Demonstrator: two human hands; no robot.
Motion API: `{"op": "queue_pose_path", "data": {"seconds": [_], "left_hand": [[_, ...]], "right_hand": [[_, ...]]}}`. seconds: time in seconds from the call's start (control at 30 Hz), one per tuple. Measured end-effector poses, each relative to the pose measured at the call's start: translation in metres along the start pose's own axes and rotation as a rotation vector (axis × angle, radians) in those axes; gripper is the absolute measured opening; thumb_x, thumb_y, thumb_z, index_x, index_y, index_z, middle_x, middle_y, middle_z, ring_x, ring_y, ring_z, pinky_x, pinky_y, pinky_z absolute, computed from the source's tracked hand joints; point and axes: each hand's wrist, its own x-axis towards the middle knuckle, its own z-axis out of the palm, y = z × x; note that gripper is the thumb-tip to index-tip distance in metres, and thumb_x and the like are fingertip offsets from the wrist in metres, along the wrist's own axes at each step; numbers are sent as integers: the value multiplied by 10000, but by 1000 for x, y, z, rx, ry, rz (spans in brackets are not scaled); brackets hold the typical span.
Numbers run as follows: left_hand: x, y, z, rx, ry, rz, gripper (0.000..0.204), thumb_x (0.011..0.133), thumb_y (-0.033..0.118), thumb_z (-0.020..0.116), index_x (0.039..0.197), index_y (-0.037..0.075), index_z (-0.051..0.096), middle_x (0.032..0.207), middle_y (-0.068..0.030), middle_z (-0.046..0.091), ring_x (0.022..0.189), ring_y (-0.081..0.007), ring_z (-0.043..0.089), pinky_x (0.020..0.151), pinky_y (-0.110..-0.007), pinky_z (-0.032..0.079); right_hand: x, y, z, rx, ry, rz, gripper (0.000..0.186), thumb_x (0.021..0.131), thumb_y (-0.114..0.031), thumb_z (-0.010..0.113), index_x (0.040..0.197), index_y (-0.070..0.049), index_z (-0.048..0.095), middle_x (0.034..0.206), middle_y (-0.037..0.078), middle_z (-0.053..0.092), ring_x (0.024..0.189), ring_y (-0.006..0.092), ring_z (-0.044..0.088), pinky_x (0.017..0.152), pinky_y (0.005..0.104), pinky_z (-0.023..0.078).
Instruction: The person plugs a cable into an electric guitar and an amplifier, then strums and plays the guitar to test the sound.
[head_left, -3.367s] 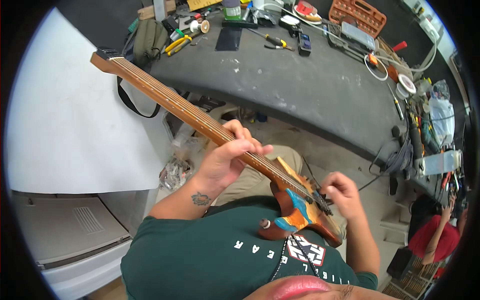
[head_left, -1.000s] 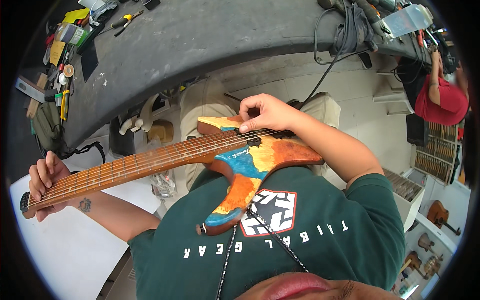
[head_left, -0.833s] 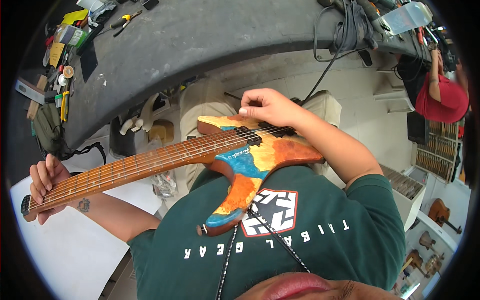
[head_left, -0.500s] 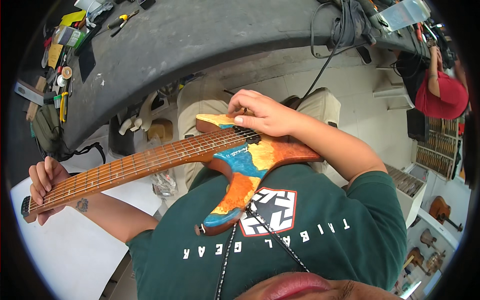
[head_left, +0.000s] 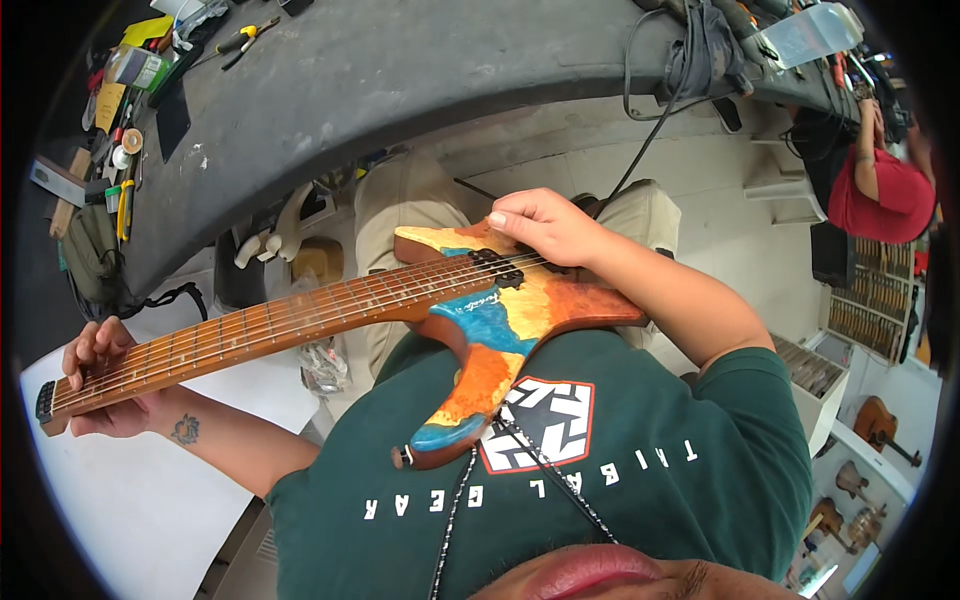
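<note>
A headless electric guitar [head_left: 500,315] with a wooden neck and a blue, orange and yellow body lies across my lap and belly. My left hand [head_left: 105,375] is wrapped round the far left end of its neck, thumb below and fingers bent over the strings. Above the right part of the body, just past the black pickup [head_left: 497,268], is my right hand [head_left: 555,228]. Its thumb points left and its fingers are curled, their tips hidden under the hand. Whether they pinch anything small I cannot make out.
A dark workbench [head_left: 400,70] curves across the far side, with pliers [head_left: 250,42], tape rolls and other tools at its left. A clear plastic container [head_left: 815,35] stands at far right, near a person in a red shirt [head_left: 880,195]. A white sheet [head_left: 170,490] lies below the guitar neck.
My right hand has shifted slightly right, off the pickup, and its fingers have curled in. My left hand has slid a little along the neck's end, its fingers lifting somewhat.
</note>
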Motion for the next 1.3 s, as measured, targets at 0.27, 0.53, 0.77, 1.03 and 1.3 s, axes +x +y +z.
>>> {"op": "queue_pose_path", "data": {"seconds": [0.27,0.53,0.77,1.03,1.3], "left_hand": [[3,-1,-7,62,-136,-63,523,731,507,970,906,93,703,970,35,659,1139,-246,613,1077,-477,384],[11,-11,-1,60,-239,-98,514,721,566,954,978,153,787,969,52,623,1009,-186,564,1002,-426,367],[26,-10,-2,118,-292,-75,449,640,530,969,967,257,828,930,65,506,918,-133,472,907,-355,322],[34,-8,-18,-6,-383,-76,397,608,582,995,803,279,832,752,135,468,753,-65,473,898,-324,317],[30,-7,-20,-11,-327,-28,385,599,567,1002,793,283,829,759,132,463,762,-65,480,907,-317,325]], "right_hand": [[-6,-8,2,-445,-57,-265,376,1064,-382,647,1136,-25,554,1190,155,580,1074,281,581,945,399,501],[-11,-15,-5,-246,-149,-305,440,926,-334,814,759,-26,548,804,88,530,791,241,569,713,395,484],[-4,-7,-10,-299,7,-218,386,979,-283,743,771,-23,548,811,74,573,768,220,547,693,360,439],[-4,-3,4,-449,129,-436,343,1021,-359,682,1025,-23,614,1064,128,597,1030,265,590,899,405,501],[-10,-24,-8,-347,-150,-169,276,993,-279,706,953,-30,593,966,96,583,892,244,554,826,363,487]]}}
